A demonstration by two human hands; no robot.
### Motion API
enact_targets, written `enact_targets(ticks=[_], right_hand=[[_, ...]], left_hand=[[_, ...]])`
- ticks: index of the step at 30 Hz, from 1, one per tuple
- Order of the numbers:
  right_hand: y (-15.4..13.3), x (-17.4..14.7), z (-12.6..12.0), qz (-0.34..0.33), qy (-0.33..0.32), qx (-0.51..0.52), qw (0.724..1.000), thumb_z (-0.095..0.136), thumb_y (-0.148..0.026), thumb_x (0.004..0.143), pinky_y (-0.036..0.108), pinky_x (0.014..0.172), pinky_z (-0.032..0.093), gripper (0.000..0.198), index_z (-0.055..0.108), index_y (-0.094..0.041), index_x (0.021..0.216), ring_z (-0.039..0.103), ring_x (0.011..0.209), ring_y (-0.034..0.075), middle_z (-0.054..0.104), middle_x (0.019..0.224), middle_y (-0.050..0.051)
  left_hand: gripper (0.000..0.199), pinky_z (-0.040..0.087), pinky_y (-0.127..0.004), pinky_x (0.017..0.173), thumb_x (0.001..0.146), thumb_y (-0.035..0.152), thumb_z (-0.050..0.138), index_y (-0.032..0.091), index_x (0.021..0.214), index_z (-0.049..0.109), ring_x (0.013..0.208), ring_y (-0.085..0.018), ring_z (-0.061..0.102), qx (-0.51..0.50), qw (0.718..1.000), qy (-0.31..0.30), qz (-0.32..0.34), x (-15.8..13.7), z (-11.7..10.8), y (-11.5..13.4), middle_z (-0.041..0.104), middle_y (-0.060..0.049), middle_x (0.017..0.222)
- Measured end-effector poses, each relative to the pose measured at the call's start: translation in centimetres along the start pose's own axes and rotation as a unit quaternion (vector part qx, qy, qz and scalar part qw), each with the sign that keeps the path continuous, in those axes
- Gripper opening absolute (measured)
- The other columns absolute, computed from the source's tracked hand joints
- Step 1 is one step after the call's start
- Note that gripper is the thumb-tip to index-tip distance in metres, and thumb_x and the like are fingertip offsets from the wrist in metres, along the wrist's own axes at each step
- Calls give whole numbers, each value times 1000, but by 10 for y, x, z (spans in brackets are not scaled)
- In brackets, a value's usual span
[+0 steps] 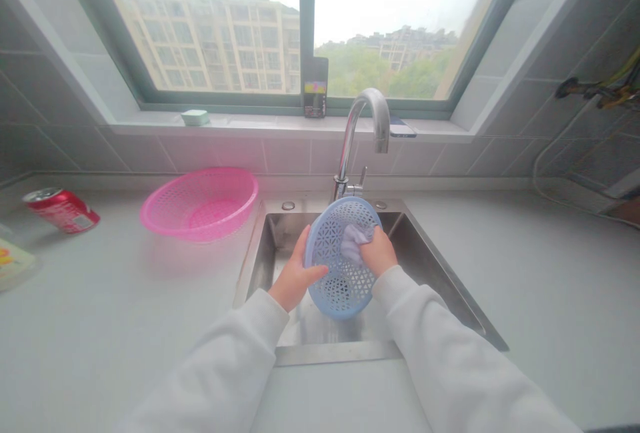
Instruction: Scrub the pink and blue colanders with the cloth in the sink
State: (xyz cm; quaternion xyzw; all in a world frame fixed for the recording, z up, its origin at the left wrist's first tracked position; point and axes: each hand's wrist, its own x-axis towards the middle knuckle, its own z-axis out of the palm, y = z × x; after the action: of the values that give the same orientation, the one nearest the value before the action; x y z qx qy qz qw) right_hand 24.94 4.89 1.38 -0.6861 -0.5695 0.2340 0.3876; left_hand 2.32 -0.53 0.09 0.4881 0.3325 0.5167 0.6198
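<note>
A blue plastic colander (327, 239) with a pattern of cut-out holes is held tilted over the sink, its open side toward me. My left hand (296, 276) grips its left rim, thumb inside and the other fingers behind, partly hidden. Inside the bowl, my right hand (380, 253) is closed on a pale lilac cloth (354, 239) and presses it against the upper right of the inner wall. Below is the stainless steel sink (345, 353), and the chrome faucet (381, 119) rises behind the colander. No water shows at the spout.
On the counter (500, 239) to the left stand a pink basket (200, 226) and a tilted red can (63, 209). A green soap-like block (195, 117), a dark upright box (315, 89) and a phone (401, 128) are on the windowsill. Pipework (595, 91) juts out at right.
</note>
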Motion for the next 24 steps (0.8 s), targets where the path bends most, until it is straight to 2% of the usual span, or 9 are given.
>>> enact_targets(ticks=[2,5,7,12,15,18,21,24], right_hand=[[-5,-1,3,-9,70,99,993,68,-42,81,51,95,55,24,59,-26,97,69,100,32,72,103,12],[-11,-9,10,-38,82,241,966,73,-53,77,49,96,57,37,57,-28,99,69,104,31,72,103,8],[-17,-18,13,-53,25,286,957,74,-57,77,48,97,56,41,57,-28,100,69,107,31,72,104,6],[-34,-38,10,-63,-215,278,934,85,-48,68,45,95,56,41,61,-26,93,71,96,28,75,97,4],[-37,-40,6,-74,-297,257,917,90,-42,61,44,90,56,42,63,-24,88,71,89,26,76,91,4],[-35,-38,3,-94,-347,211,909,93,-39,58,43,88,55,42,65,-22,84,69,84,25,75,86,3],[-32,-35,2,-93,-350,203,910,93,-39,59,43,88,54,40,66,-22,83,68,84,25,74,84,3],[-31,-34,1,-73,-276,279,917,89,-46,65,43,88,55,39,65,-24,86,67,88,26,72,86,3]], left_hand=[[121,23,-58,130,66,38,93,31,167,26,154,-41,40,8,1000,-16,-5,-1,1,-3,44,-12,167],[123,24,-61,129,66,40,95,31,167,26,152,-43,42,16,999,-42,-18,-2,3,-6,48,-14,164],[121,29,-61,127,67,44,95,30,166,28,150,-43,44,0,998,-66,-13,-2,5,-5,49,-15,163],[105,42,-55,121,71,56,92,29,160,43,144,-42,53,-68,990,-125,4,2,2,-4,58,-15,155],[104,36,-55,125,68,62,92,28,157,48,149,-43,47,-50,992,-112,8,4,-5,-11,55,-15,158],[107,25,-57,130,70,65,89,28,160,44,155,-43,38,-27,995,-101,-4,5,-12,-19,48,-15,164],[107,22,-60,131,72,64,89,28,161,41,157,-43,35,-14,995,-96,-13,5,-12,-19,46,-15,165],[110,25,-62,129,68,62,91,30,161,42,156,-46,35,-24,995,-97,-5,2,-5,-13,47,-14,165]])
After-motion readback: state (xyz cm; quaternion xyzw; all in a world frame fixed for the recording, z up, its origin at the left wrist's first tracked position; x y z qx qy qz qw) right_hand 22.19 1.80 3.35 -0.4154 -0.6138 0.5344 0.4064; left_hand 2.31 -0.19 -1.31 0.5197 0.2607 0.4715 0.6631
